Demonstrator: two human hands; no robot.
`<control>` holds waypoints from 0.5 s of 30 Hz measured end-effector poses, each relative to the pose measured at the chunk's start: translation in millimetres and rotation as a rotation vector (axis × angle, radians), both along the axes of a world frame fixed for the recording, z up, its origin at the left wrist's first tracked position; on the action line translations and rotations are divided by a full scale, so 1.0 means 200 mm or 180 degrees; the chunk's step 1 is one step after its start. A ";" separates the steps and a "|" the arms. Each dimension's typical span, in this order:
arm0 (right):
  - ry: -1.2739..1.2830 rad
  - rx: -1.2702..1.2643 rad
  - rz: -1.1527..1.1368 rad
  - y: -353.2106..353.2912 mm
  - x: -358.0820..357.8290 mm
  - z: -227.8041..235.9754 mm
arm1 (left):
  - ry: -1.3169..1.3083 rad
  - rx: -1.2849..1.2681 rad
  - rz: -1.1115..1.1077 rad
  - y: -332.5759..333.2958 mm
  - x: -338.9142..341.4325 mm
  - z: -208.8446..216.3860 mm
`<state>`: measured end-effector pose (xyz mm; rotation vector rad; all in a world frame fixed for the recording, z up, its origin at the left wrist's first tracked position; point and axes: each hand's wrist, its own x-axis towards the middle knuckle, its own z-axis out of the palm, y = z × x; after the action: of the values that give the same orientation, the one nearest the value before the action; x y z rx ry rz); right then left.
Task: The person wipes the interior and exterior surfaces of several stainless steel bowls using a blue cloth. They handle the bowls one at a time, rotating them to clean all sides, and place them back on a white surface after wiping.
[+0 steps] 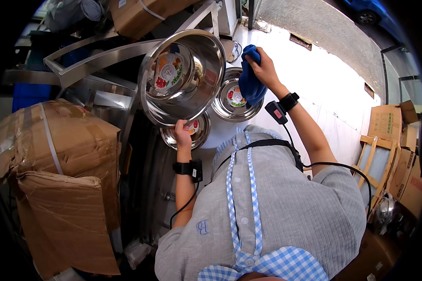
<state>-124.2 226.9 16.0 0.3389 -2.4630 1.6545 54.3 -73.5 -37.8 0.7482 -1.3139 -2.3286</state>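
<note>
My left hand (pixel 183 135) grips the lower rim of a large shiny steel basin (pixel 204 70), which is lifted and tilted. A round label with food pictures shows on its inner bottom. In my right hand (pixel 266 70) a blue cloth (pixel 251 86) hangs bunched up, to the right of the basin and apart from it. Under the cloth sits a second steel basin (pixel 224 110), with a similar label inside. A third steel basin (pixel 200 138) lies below my left hand, partly covered by the raised basin.
Cardboard boxes (pixel 79 140) are stacked on the left, beside metal frame parts (pixel 96 61). Another carton (pixel 145 16) lies at the far left. On the right are more cartons (pixel 384 124) and a wooden crate (pixel 368 164). Light floor tiles (pixel 309 77) stretch toward the doorway.
</note>
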 end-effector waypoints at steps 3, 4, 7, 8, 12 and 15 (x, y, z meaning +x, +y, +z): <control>0.0124 -0.0093 0.0303 0.02 -0.02 0.00 | -0.0284 -0.0371 -0.0343 -0.07 0.07 -0.04; 0.0296 -0.0102 0.0500 0.02 -0.02 0.03 | -0.0293 -0.0579 -0.0432 -0.08 0.09 -0.02; 0.0259 -0.0122 0.0927 0.00 0.00 0.08 | -0.0268 -0.1103 -0.0655 -0.08 0.15 0.01; 0.0036 -0.0026 0.1094 0.01 -0.01 0.07 | -0.0201 -0.1205 -0.0758 -0.09 0.15 0.00; -0.0236 0.0380 0.1259 0.02 0.03 0.07 | -0.0264 -0.1463 -0.1223 -0.16 0.17 0.02; -0.0340 0.1172 0.1034 0.02 0.06 0.12 | -0.0189 -0.1378 -0.1241 -0.12 0.16 0.10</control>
<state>-111.3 230.1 39.4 0.7499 -2.9202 1.3349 86.0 -98.2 -17.4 0.4536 -2.0539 -2.1739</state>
